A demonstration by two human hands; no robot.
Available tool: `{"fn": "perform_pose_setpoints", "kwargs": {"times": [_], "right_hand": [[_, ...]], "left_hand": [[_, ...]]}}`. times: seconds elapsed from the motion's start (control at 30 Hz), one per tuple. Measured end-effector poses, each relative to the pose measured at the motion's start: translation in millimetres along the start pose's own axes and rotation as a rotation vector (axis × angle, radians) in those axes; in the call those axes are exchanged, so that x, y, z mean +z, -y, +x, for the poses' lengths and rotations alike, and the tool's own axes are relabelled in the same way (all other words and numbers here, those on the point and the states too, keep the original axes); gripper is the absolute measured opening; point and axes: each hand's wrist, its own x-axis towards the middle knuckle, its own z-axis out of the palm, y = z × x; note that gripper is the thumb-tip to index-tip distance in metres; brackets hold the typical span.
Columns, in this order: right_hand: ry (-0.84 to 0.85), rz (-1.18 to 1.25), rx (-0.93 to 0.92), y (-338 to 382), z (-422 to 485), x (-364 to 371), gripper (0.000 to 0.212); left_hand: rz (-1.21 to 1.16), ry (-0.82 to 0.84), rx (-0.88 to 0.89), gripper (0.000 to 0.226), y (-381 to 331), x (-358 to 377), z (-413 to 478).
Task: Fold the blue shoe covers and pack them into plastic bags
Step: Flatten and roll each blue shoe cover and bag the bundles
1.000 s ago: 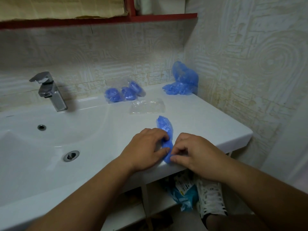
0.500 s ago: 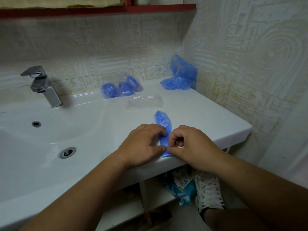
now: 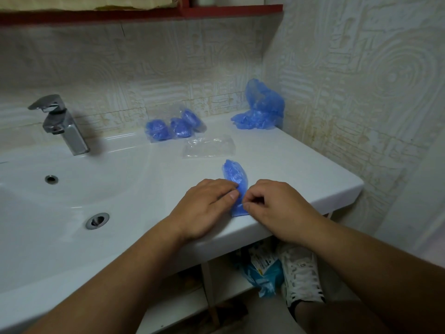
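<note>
**Thin film at the bench lip: mind the fold**

You have one blue shoe cover (image 3: 234, 174) lying flat near the front edge of the bench (image 3: 301, 165), its far end free and its near end caught between your hands. Your left hand (image 3: 207, 206) has its fingers bent down onto the cover's left edge with the thumb against it. Your right hand (image 3: 277, 208) has its fingers curled and clamped on the near right edge.

The likely trouble is the film itself. It looks light and slippery, so a crease may spring open the moment you ease either pinch. The near end sits just at the bench lip, so a loose pull toward you could drag the cover off and onto the floor. Pull unevenly and the fold will probably skew, making a bundle too bulky for the empty plastic bag (image 3: 208, 147) lying beyond it. The filled bag (image 3: 173, 126) and the loose pile of covers (image 3: 260, 109) sit far back by the wall, well apart from your hands.
</note>
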Motion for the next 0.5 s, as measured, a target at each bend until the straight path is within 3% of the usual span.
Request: {"fn": "perform_pose_setpoints", "kwargs": {"times": [0.1, 0.3, 0.4, 0.5], "right_hand": [[-0.071, -0.013, 0.051, 0.3, 5.8, 5.7, 0.016], [-0.184, 0.009, 0.1, 2.1, 8.5, 8.0, 0.012], [-0.095, 0.013, 0.002, -0.8, 7.0, 3.1, 0.005], [0.039, -0.055, -0.041, -1.1, 4.4, -0.5, 0.018]], "left_hand": [[0.012, 0.006, -0.01, 0.06, -0.3, 0.0, 1.1], [0.137, -0.028, -0.027, 0.023, 0.3, 4.1, 5.0], [0.134, -0.047, -0.024, 0.018, 1.8, 6.1, 5.8], [0.133, -0.051, -0.031, 0.017, 0.6, 5.7, 5.5]]}}
